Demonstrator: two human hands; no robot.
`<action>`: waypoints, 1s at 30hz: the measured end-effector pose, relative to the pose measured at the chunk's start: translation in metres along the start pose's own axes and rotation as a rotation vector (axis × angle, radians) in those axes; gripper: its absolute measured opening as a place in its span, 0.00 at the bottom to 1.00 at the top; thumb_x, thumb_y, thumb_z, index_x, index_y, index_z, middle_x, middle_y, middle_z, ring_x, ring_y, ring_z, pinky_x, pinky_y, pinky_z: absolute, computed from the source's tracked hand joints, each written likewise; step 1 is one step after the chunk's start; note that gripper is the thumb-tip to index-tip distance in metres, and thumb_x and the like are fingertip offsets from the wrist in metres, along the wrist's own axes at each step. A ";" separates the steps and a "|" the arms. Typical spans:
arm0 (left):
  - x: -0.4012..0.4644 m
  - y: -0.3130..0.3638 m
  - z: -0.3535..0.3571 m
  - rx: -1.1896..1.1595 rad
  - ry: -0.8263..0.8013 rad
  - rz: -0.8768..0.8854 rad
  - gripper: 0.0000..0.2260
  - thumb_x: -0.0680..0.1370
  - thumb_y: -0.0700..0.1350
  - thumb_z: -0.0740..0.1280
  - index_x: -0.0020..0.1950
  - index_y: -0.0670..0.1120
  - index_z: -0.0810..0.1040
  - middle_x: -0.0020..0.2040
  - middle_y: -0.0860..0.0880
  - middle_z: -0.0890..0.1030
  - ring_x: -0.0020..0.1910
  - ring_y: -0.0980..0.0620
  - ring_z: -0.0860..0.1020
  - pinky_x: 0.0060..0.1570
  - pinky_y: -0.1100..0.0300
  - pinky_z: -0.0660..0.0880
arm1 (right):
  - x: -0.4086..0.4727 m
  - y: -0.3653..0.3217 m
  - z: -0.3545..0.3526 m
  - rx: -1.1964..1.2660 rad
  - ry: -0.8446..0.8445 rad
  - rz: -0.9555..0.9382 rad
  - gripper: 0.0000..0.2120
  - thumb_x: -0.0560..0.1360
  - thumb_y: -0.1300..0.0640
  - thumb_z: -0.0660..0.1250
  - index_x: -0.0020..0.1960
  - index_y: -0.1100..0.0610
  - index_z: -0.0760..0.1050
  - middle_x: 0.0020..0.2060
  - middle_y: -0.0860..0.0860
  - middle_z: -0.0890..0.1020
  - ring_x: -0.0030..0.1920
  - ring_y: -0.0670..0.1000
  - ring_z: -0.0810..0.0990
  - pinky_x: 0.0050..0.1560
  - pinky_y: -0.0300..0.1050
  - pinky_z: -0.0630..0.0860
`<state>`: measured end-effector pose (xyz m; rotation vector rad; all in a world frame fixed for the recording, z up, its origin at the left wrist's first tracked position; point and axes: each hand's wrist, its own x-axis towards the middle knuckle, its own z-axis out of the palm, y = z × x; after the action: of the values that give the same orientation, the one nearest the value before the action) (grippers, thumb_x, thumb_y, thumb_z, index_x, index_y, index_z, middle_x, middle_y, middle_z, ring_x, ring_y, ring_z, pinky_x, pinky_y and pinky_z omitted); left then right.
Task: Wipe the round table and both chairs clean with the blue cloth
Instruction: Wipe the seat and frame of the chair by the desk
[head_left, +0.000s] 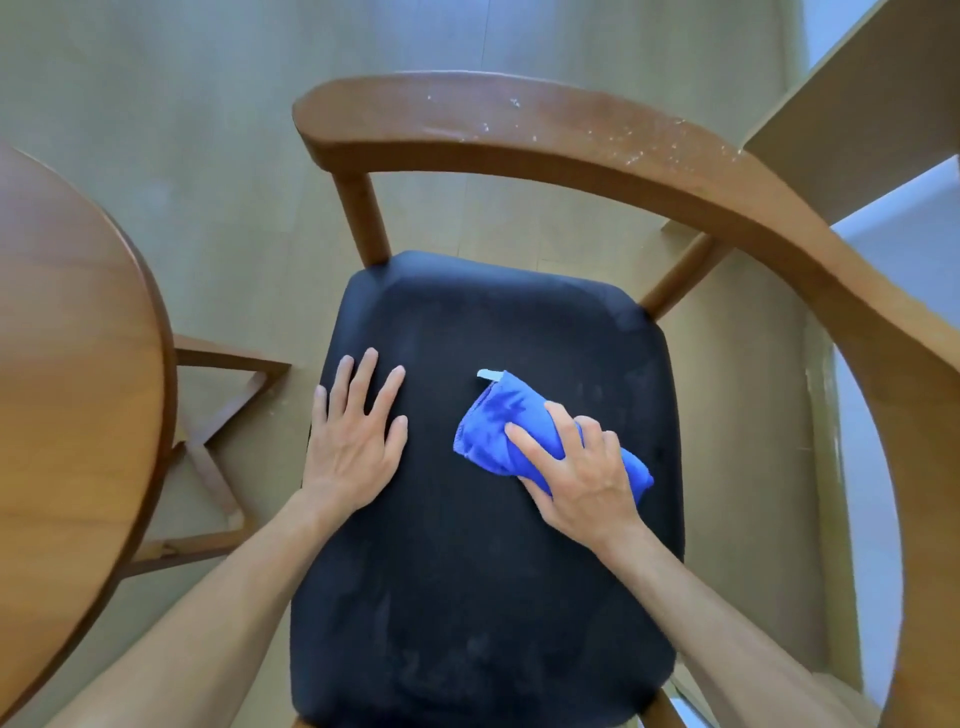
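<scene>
Head view, looking steeply down onto a wooden chair with a dark upholstered seat. Left hand: laid flat on the left part of the seat, palm down, fingers straight and spread, pointing toward the far side; it holds nothing. Right hand: curled over a bunched blue cloth, fingers wrapped across the top of it and the thumb on its near-left side, pressing the cloth against the right-centre of the seat. The cloth lies diagonally, one end toward the far left and the other at the near right of the hand; a small white tag sticks out at its far end. Pale smears show on the seat fabric, most plainly toward the near edge. The chair's curved wooden backrest rail arcs across the far side and down the right, with whitish specks scattered on its upper surface. Round table: part of its brown wooden top fills the left edge of the frame, beside the chair and apart from it; wooden base struts show beneath it. Pale floor lies under both pieces of furniture.
</scene>
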<state>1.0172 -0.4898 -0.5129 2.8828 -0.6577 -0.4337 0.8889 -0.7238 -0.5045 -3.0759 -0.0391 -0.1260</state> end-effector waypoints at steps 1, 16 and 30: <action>0.000 -0.001 0.003 0.003 -0.003 -0.002 0.25 0.79 0.50 0.56 0.77 0.50 0.59 0.78 0.45 0.54 0.77 0.42 0.51 0.71 0.40 0.55 | 0.003 -0.010 0.000 0.009 0.023 0.110 0.19 0.69 0.54 0.68 0.60 0.49 0.78 0.57 0.59 0.79 0.39 0.59 0.73 0.35 0.49 0.68; 0.001 -0.004 0.011 0.017 -0.058 -0.033 0.29 0.77 0.56 0.44 0.78 0.53 0.52 0.79 0.48 0.47 0.78 0.46 0.44 0.73 0.42 0.48 | -0.029 -0.075 -0.051 0.453 -0.293 -0.098 0.23 0.65 0.58 0.67 0.59 0.48 0.77 0.53 0.54 0.79 0.39 0.55 0.74 0.40 0.45 0.74; 0.003 -0.007 0.011 0.013 -0.111 -0.050 0.27 0.81 0.54 0.51 0.77 0.57 0.43 0.77 0.54 0.35 0.76 0.52 0.34 0.74 0.48 0.39 | -0.003 -0.020 -0.048 0.090 -0.191 0.363 0.28 0.68 0.55 0.75 0.67 0.53 0.74 0.63 0.62 0.74 0.57 0.64 0.76 0.48 0.56 0.75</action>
<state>1.0190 -0.4859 -0.5252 2.9099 -0.6084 -0.6024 0.8811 -0.7066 -0.4557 -2.9332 0.4863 0.1817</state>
